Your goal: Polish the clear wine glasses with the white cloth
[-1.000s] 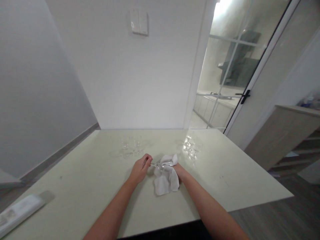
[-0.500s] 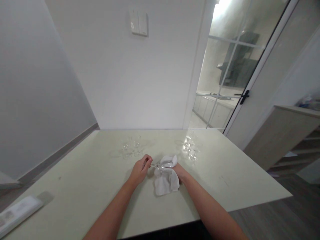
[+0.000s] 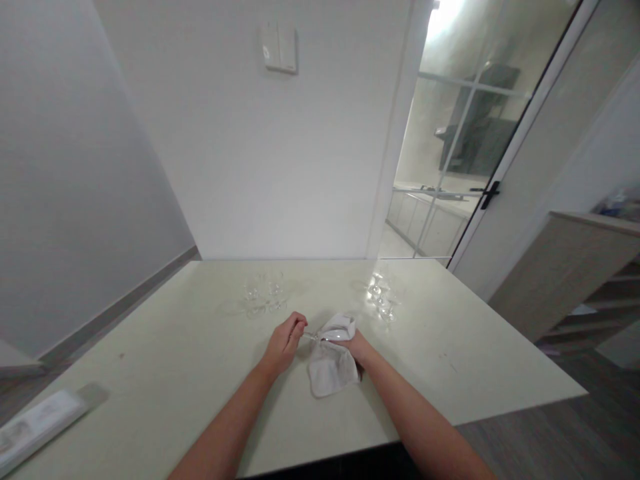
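A clear stemmed glass lies sideways between my hands, its stem pointing left. My left hand is closed around the foot end of the glass, which its fingers hide. At the bowl end, my right hand grips a white cloth. The cloth wraps partly over and behind the bowl, and a loose part of it hangs down toward the table. Some of the right fingers are hidden by the cloth and the glass.
Several clear glasses stand on the pale table, one group at the back left and another group at the back right. A white power strip lies at the left edge. A wall borders the table's far side, with a glazed door at right.
The cloth has shifted slightly around the bowl, and more of my right hand shows beside the glass. My left hand has turned a little at the foot end. Both groups of glasses stay put.
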